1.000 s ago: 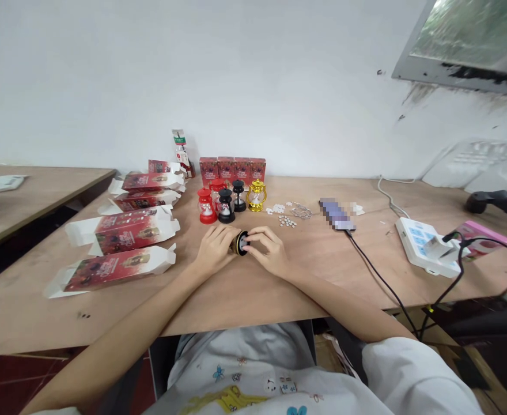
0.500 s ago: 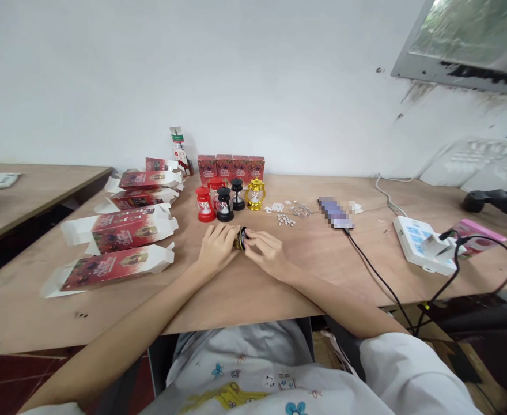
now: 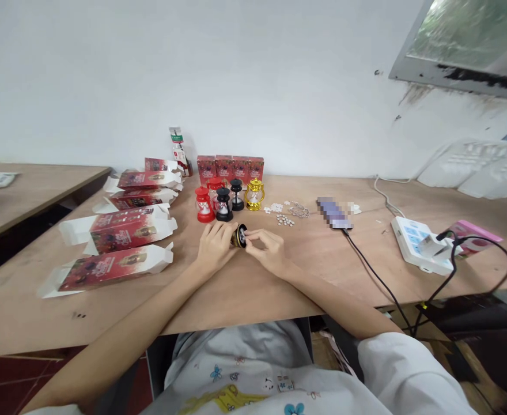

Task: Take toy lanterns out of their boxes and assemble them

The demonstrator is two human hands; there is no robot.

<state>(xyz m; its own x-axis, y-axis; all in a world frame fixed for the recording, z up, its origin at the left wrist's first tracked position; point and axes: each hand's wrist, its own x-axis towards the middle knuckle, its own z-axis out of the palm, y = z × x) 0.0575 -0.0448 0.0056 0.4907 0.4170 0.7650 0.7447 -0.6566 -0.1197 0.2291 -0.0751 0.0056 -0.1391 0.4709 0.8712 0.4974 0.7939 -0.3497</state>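
My left hand [image 3: 214,246] is wrapped round a small lantern [image 3: 239,236] lying on its side, with a gold edge and its dark round base turned to the right. The thumb and fingers of my right hand [image 3: 268,251] are pinched together at that base; whatever they hold is too small to make out. Just beyond my hands stand a red lantern [image 3: 204,205], a black lantern [image 3: 223,205] and a gold lantern [image 3: 254,195], with more red and black ones behind. To the right lie small button cells [image 3: 285,220] and white bits [image 3: 275,207].
Open red gift boxes [image 3: 124,229] lie along the left side. Closed red boxes [image 3: 231,167] stand against the wall, near a bottle [image 3: 179,153]. Rightward are metal rings [image 3: 299,210], a phone [image 3: 333,213] on a black cable, and a white power strip [image 3: 417,245].
The lantern's base has turned a little more into view. My right fingers have shifted slightly at its edge; my left hand still holds it.
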